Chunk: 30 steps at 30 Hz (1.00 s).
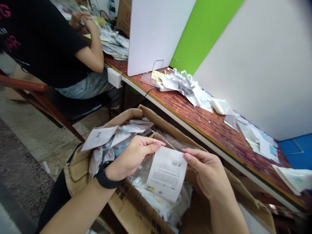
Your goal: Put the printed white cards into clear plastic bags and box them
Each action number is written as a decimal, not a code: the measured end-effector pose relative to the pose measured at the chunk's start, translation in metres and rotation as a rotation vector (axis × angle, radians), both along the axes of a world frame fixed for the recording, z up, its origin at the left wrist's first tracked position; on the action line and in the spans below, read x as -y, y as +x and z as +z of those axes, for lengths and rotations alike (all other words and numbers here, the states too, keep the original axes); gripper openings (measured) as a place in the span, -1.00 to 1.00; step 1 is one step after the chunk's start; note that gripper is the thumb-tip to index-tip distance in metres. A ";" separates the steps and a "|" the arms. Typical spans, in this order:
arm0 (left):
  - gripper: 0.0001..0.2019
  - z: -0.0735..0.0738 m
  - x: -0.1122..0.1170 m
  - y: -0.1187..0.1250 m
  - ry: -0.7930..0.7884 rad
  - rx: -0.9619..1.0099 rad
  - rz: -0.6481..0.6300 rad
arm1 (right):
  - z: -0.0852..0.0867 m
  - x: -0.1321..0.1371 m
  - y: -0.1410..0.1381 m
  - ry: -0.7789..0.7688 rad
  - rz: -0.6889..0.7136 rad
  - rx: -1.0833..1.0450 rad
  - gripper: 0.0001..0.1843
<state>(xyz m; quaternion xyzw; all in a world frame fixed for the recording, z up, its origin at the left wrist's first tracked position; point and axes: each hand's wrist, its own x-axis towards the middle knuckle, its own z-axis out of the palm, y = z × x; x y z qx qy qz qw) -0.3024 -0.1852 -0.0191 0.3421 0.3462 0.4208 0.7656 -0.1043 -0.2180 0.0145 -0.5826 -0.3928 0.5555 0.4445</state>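
Both my hands are over an open cardboard box (pixel 122 195), pinching a white printed sheet (pixel 167 172) with a barcode and small text. It appears to sit in a clear plastic bag (pixel 143 172), though the film is hard to make out. My left hand (pixel 133 159), with a black wristband (pixel 106 175), holds its left side. My right hand (pixel 207 172) grips its right edge between thumb and fingers. Below them, the box holds a jumble of plastic packets and white papers (pixel 117 138), partly hidden by my hands.
A wood-topped table (pixel 214 130) runs along the right, strewn with plastic packets and papers, beside white and green panels. At far left, a seated person (pixel 53 48) in a black T-shirt handles papers. A wooden chair stands behind the box.
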 end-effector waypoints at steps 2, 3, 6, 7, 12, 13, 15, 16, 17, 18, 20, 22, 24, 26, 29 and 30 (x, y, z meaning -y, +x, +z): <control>-0.83 -0.001 -0.002 -0.006 -0.010 -0.001 -0.054 | 0.002 0.001 0.004 0.026 0.012 -0.005 -0.82; -0.83 -0.002 -0.003 -0.009 -0.008 -0.005 -0.074 | 0.004 0.001 0.006 0.054 0.006 -0.001 -0.81; -0.85 -0.004 -0.005 -0.012 0.018 -0.013 -0.058 | 0.010 0.004 0.011 0.145 -0.040 0.012 -0.80; -0.86 -0.004 -0.005 -0.012 0.035 -0.011 -0.038 | 0.011 0.005 0.011 0.165 -0.045 0.008 -0.77; -0.86 -0.004 -0.004 -0.006 0.105 -0.042 0.009 | 0.007 0.007 0.007 0.076 0.018 0.051 -0.65; -0.86 -0.004 -0.004 -0.006 0.113 -0.054 0.004 | 0.005 0.007 0.008 0.056 0.019 0.076 -0.69; -0.86 -0.005 -0.003 -0.007 0.121 -0.067 0.002 | 0.003 0.006 0.009 0.071 -0.002 0.099 -0.77; -0.86 -0.005 -0.003 -0.007 0.120 -0.065 0.006 | 0.003 0.006 0.009 0.102 -0.023 0.100 -0.81; -0.86 -0.005 -0.003 -0.008 0.117 -0.058 0.012 | 0.004 0.005 0.010 0.135 -0.044 0.092 -0.83; -0.86 -0.006 -0.003 -0.008 0.115 -0.048 0.016 | 0.005 0.005 0.010 0.167 -0.064 0.080 -0.84; -0.86 -0.006 -0.003 -0.009 0.126 -0.043 0.018 | 0.007 0.005 0.008 0.193 -0.079 0.057 -0.80; -0.85 -0.006 -0.003 -0.008 0.174 -0.100 0.018 | 0.007 0.006 0.005 0.145 -0.038 0.044 -0.74; -0.83 -0.006 -0.004 -0.008 0.223 -0.172 0.014 | 0.003 0.007 0.003 0.076 0.004 0.054 -0.75; -0.80 -0.007 -0.003 -0.008 0.224 -0.190 -0.012 | -0.002 0.008 0.004 0.060 0.000 0.080 -0.82; -0.79 -0.009 -0.003 -0.008 0.177 -0.128 -0.053 | -0.008 0.009 0.007 0.117 -0.047 0.132 -0.83; -0.80 -0.009 -0.003 -0.008 0.173 -0.108 -0.056 | -0.009 0.010 0.009 0.139 -0.059 0.144 -0.81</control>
